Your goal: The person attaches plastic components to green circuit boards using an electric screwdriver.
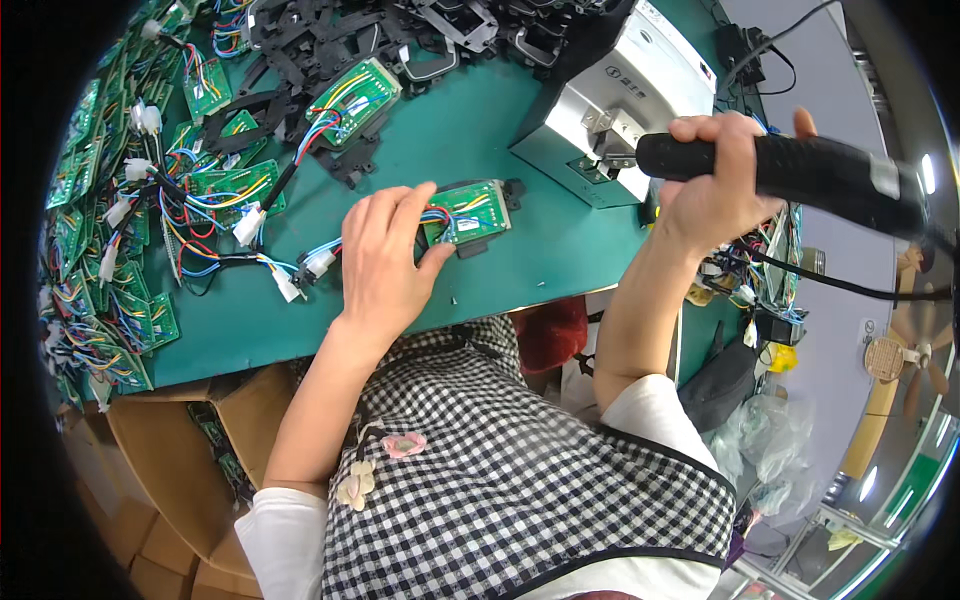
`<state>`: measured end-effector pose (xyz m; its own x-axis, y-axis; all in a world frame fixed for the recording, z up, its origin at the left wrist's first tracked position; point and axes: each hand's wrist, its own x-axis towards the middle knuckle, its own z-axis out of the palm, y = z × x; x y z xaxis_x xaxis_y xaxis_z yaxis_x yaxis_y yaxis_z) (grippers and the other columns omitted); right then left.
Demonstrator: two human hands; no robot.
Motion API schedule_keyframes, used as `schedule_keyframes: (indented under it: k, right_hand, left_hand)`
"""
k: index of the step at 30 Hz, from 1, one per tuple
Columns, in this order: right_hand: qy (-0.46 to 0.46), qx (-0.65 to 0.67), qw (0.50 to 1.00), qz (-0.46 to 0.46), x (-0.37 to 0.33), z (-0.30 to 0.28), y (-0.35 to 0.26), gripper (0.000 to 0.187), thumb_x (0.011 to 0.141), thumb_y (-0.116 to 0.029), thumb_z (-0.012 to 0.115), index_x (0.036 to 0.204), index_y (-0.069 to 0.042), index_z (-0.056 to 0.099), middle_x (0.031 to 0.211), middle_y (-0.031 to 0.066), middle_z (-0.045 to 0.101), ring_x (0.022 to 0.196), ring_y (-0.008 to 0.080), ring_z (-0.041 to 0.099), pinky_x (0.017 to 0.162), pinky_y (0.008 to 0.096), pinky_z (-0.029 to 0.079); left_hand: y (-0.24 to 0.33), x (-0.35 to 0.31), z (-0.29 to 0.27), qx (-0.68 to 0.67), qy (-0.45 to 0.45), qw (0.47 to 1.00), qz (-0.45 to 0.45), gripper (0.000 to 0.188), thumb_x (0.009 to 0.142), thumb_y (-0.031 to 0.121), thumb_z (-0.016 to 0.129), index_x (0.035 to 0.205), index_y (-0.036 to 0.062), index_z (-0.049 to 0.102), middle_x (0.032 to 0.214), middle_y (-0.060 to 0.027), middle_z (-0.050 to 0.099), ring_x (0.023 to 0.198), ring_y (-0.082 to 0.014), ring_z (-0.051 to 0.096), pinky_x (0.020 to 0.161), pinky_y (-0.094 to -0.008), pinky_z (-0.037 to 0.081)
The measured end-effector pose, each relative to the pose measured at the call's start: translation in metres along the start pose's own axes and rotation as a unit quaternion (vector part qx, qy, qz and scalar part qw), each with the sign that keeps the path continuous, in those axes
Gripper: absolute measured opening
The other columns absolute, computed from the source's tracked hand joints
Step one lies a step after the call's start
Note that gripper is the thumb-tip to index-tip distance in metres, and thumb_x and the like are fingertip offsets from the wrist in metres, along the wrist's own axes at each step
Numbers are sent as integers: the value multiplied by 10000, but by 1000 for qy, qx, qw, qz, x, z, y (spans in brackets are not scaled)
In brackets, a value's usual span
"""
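Note:
My right hand (725,175) is wrapped round a black electric screwdriver (820,175), held nearly level. Its bit points left at the front of a silver screw feeder (635,100), by the small metal outlet. My left hand (380,255) grips the left end of a green circuit board (478,212), thumb and forefinger on either side of its coloured wires. That board lies on a black plastic bracket (515,190) on the green mat (420,145). White connectors (318,264) on its wires stick out left of the hand.
Many wired circuit boards (100,270) pile up at the left. Black plastic brackets (440,40) heap at the back, with another board (355,100) on a bracket before them. A black cable (850,285) trails from the right. Cardboard boxes (170,470) stand below the table's front edge.

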<state>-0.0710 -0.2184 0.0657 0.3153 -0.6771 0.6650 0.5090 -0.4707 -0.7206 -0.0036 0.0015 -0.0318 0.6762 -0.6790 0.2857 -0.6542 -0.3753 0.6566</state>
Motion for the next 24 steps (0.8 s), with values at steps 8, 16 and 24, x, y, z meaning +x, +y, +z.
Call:
schedule_keyframes:
  k: [8,16,24]
  right_hand:
    - [-21,84,989,121,-17,11,1,641,735,65,594,1298,24,291,630,56,563,466,153,552,493,266,469]
    - [-116,110,976,151,-91,57,-13,662,815,-37,479,1374,-31,123,643,95,485,520,190,510,544,357,479]
    - [-183,130,960,169,-98,65,4,752,724,75,593,1331,51,151,698,93,584,528,124,551,519,221,461]
  left_hand:
    - [-4,0,4,34,8,999,1,853,565,94,797,1321,100,401,1084,-65,589,1017,-264,528,958,-417,334]
    - [-5,-2,11,2,28,1000,8,862,564,100,792,1329,134,396,1044,-41,610,978,-239,544,893,-390,365]
    - [-5,-1,14,9,50,998,27,895,540,135,793,1329,107,373,950,-39,575,897,-218,539,855,-368,373]
